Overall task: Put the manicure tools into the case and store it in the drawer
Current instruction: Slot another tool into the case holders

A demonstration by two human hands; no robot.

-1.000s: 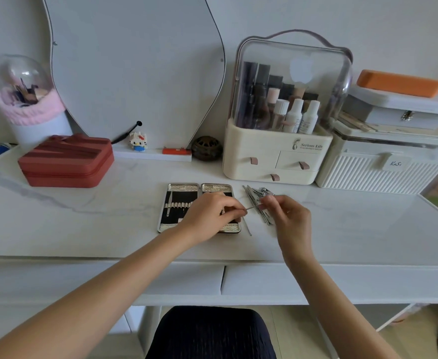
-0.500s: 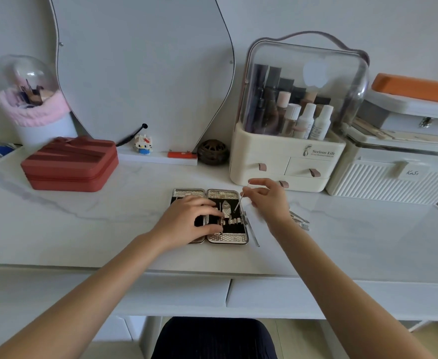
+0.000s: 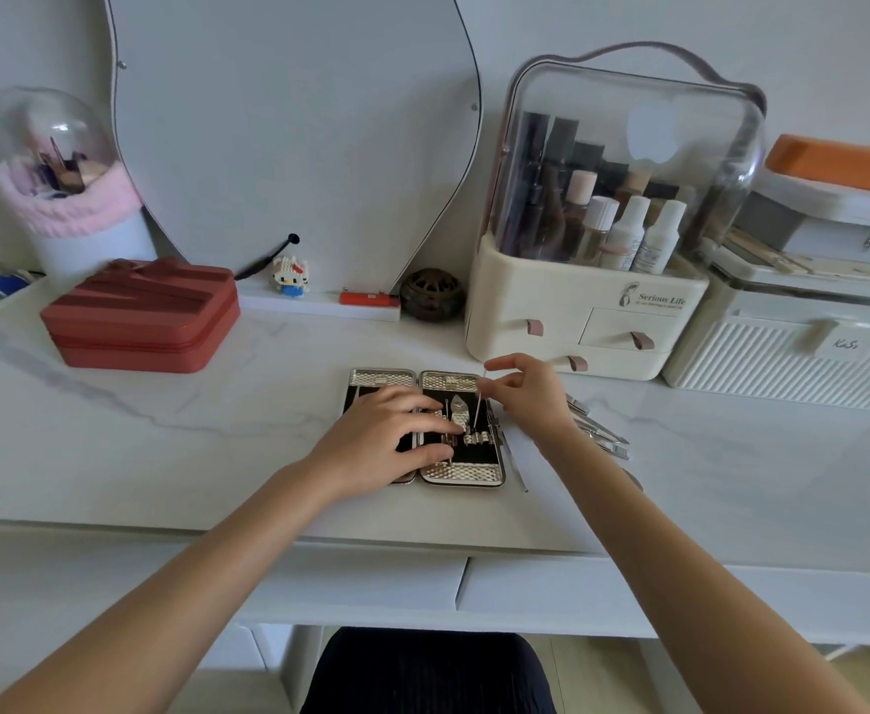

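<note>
A person's left hand (image 3: pixel 390 436) lies flat, fingers spread, across the open case (image 3: pixel 461 474) on a white marble desk (image 3: pixel 165 445), pressing on its left half and the middle. The right hand (image 3: pixel 528 391) pinches a thin metal tool (image 3: pixel 479 404) between thumb and fingers, its lower end in the case's right half beside a clipper (image 3: pixel 458 410); more tools (image 3: pixel 600 435) lie loose on the desk just right of that wrist, near a cosmetics organiser (image 3: pixel 577 322)

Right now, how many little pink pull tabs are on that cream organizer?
3 pink pull tabs: one upper left, one upper right, one at the bottom behind the right hand. None seem hidden.
</note>
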